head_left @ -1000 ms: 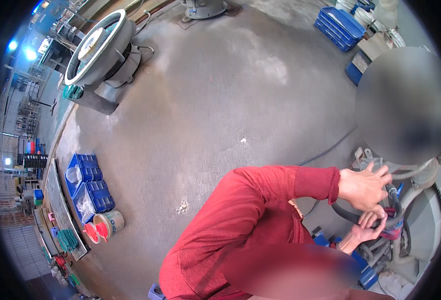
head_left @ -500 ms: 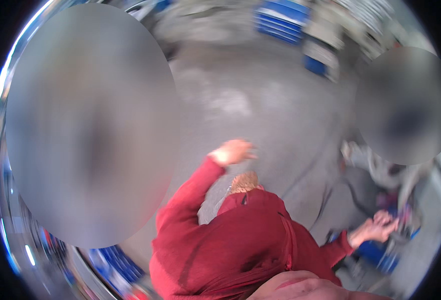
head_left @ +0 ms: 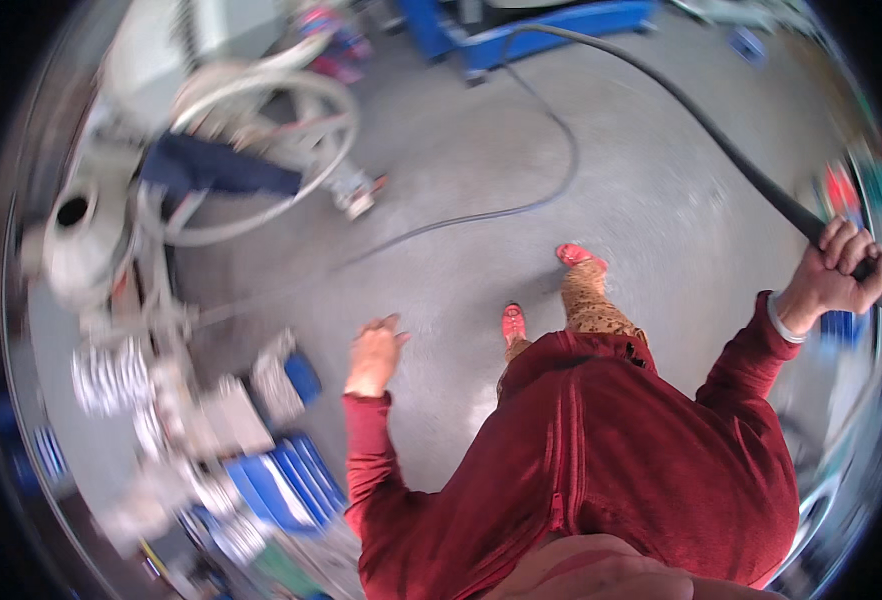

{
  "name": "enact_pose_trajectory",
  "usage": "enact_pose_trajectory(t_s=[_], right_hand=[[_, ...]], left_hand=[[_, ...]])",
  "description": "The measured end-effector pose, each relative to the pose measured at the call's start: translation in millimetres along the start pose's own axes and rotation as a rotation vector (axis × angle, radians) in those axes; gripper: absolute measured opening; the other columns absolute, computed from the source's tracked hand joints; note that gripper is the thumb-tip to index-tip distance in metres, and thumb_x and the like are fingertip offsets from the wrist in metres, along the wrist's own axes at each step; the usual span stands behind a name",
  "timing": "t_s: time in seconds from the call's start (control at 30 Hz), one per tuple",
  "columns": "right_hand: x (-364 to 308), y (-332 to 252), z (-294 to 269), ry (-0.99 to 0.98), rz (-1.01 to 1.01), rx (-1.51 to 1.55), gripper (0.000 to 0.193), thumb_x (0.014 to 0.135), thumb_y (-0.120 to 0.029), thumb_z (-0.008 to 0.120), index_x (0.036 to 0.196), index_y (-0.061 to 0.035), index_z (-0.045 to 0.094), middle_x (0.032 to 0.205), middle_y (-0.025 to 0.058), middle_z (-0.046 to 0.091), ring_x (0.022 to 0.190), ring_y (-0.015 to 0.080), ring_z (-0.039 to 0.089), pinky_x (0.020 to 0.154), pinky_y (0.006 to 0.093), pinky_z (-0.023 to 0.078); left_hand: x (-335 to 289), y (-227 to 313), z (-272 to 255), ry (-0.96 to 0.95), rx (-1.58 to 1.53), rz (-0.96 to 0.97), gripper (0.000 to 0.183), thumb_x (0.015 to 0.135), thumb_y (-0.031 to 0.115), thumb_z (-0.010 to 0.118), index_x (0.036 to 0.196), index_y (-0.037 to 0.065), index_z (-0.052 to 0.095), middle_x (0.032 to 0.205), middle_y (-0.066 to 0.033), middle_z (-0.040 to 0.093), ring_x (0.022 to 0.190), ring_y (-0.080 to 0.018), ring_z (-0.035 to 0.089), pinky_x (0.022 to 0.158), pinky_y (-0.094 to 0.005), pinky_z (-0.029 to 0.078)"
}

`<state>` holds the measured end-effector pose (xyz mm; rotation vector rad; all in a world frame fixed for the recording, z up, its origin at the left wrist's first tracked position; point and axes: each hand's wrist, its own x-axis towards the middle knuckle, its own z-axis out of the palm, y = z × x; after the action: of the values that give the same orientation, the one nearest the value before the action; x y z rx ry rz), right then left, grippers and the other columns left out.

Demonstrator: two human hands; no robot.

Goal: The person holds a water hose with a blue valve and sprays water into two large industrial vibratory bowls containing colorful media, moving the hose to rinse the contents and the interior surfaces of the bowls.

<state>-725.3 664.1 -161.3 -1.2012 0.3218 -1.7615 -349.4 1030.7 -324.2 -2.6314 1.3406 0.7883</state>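
Observation:
My right hand [head_left: 837,272] is raised at the right side, its fingers wrapped round a thick black hose [head_left: 713,138]. From the fist the hose arcs up and leftward, bends near a blue frame at the top, and seems to run on thinly across the floor. My left hand [head_left: 373,356] hangs in the air at left of centre, holding nothing. Its fingers are slightly bent and apart, a little smeared by motion.
On the left stands a pale machine with a large spoked wheel [head_left: 349,118] and dark blue cloth [head_left: 223,170] by it. Below are blue drawers [head_left: 286,485] and stacked pale parts [head_left: 226,420]. A blue metal frame [head_left: 561,28] stands ahead on the grey floor [head_left: 451,160].
My view has turned widely, bringing the spoked wheel to the left. My right hand, earlier low by the clutter at right, is now raised and gripping the hose. My left hand stays empty.

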Motion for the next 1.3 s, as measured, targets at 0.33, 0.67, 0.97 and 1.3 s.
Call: enact_pose_trajectory(t_s=[0.33,0.67,0.97,1.3], right_hand=[[-240.1,-98.7,-106.8,0.656,0.202,-0.310,0.012,0.084,-0.015,0.050,0.075,-0.0066,0.047,0.051,-0.0015,0.043,0.042,0.0059,0.039,0.039,0.0217,0.029],[-507.5,-273.3,-132.8,0.785,0.418,-0.183,0.021,0.084,-0.023,0.055,0.070,-0.0110,0.044,0.050,-0.0066,0.033,0.039,0.0041,0.029,0.037,0.0206,0.021],[-714.3,-434.2,-150.9,1.061,0.909,-1.558,0.054,0.077,-0.030,0.058,0.123,-0.0053,0.045,0.103,0.0152,0.049,0.100,0.0319,0.042,0.088,0.0443,0.035],[-865.4,-544.5,-158.4,1.599,1.262,-1.283,0.039,0.081,-0.024,0.056,0.118,-0.0122,0.053,0.115,0.0139,0.050,0.113,0.0325,0.042,0.094,0.0452,0.035]], left_hand=[[99.2,273.7,27.4,0.170,-0.032,1.080,0.032,0.084,0.011,0.054,0.114,0.001,0.052,0.109,-0.0146,0.056,0.103,-0.0299,0.050,0.089,-0.0377,0.040],[-297.6,466.9,231.7,-2.033,-0.255,0.746,0.037,0.089,0.034,0.049,0.103,-0.001,0.054,0.101,-0.0133,0.057,0.105,-0.0230,0.050,0.091,-0.0357,0.037],[-519.3,446.8,414.2,-1.829,0.089,1.004,0.018,0.083,0.018,0.061,0.087,0.006,0.048,0.074,-0.0023,0.052,0.069,-0.0122,0.056,0.059,-0.0242,0.045],[-601.5,506.5,514.1,-1.769,0.121,0.729,0.024,0.082,0.017,0.061,0.078,0.012,0.039,0.057,0.0053,0.035,0.045,-0.0056,0.033,0.044,-0.0235,0.036]])
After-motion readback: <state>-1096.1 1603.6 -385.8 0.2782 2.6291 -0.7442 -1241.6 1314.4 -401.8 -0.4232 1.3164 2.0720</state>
